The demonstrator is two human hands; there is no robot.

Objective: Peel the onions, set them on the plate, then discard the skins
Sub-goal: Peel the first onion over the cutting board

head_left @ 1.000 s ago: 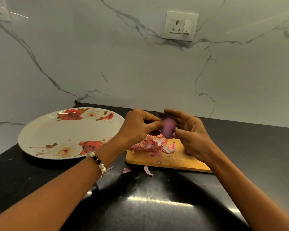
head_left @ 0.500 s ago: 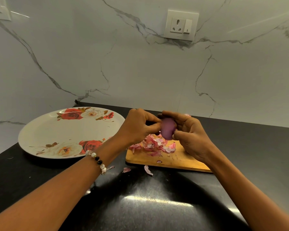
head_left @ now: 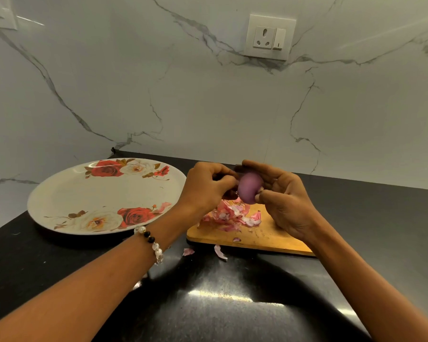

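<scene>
White veined marble is seen behind a glossy black bench [head_left: 220, 304], on which a round floral plate [head_left: 67, 201] lies at the left and a wooden cutting board [head_left: 265, 236] at the right. A small purple onion [head_left: 249, 187] is held above the board's far edge, between both hands. It is cupped by the curled fingers and thumb of the right hand [head_left: 286, 201], while its left side is pinched at by the closed fingertips of the left hand [head_left: 205, 187]. The onion looks smooth, firm and light, probably slippery once bared; a grip across its rounded middle is judged safest. Thin, papery pink skins [head_left: 230, 214] are heaped on the board, with a few flakes strayed onto the bench.
</scene>
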